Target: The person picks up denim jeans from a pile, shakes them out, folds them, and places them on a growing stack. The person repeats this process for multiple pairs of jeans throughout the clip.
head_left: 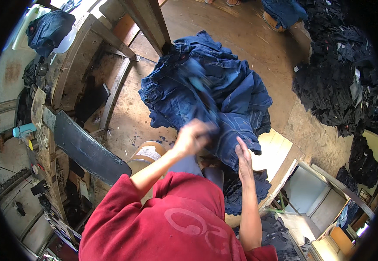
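Left hand (pixel 194 137): blurred, fingers bent over the near part of a heap of blue denim (pixel 241 89). Whether they pinch cloth or only rest on it, cannot tell. Just beyond the knuckles, a streak of blur with a pale blue tint runs up across the denim; its nature unclear.

Right hand (pixel 244 160): at the right side of a stitched denim panel that hangs toward the wearer. Fingers look mostly straight and close together, tips at the cloth edge. Grip or flat touch, cannot tell.

Denim heap: directly ahead of the wearer, upper middle of the view, both hands at its near side. Crumpled; gathered waistband-like edge at its left, pale seam lines on the nearer panels. What bears it is hidden beneath.

Wearer: maroon sweatshirt (pixel 176 217), sleeves ending short of both wrists. Below the right hand, more dark blue cloth (pixel 247 189), partly covered by the forearm.

Left of the wearer: round drum (pixel 146 153) with a white label, close by the left forearm; dark curved panel (pixel 89 148) fixed to a worn wooden frame (pixel 123 82); turquoise cylinder (pixel 25 130) farther out.

Right: large mound of black cloth (pixel 328 82) on brown floor (pixel 241 26). Top right, blue denim (pixel 284 11) draped over a round stool-like base (pixel 273 22). Someone's feet (pixel 233 2) at the top edge.
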Available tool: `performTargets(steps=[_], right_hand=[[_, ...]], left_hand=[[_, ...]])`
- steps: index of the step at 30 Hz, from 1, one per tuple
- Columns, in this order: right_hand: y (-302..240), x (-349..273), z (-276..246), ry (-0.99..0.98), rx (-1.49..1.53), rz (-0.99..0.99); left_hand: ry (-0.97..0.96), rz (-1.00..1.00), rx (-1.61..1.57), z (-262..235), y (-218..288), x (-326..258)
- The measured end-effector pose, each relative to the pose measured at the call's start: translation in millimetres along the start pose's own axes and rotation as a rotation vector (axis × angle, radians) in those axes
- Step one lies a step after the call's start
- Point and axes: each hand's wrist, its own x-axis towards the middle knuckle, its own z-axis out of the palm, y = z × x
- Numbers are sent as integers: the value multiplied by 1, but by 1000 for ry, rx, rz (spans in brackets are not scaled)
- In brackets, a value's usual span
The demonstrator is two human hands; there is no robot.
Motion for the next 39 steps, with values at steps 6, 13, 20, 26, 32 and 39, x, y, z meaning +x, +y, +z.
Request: performTargets(steps=[6, 13, 20, 26, 32, 39], right_hand=[[3, 17, 19, 200, -21, 76], [10, -5, 3, 123, 48, 85], [-8, 29, 38, 122, 72, 119], [9, -10, 12, 295, 113, 158], [13, -16, 19, 206, 138, 57], [-4, 2, 43, 275, 27, 142]], left_hand=[[529, -253, 459, -75, -98, 47], [677, -123, 377, -104, -133, 68], [-111, 232, 233, -32, -2, 11], [1029, -989, 377, -135, -212, 54], [474, -96, 77, -57, -73, 24], [193, 63, 147, -36, -47, 24]])
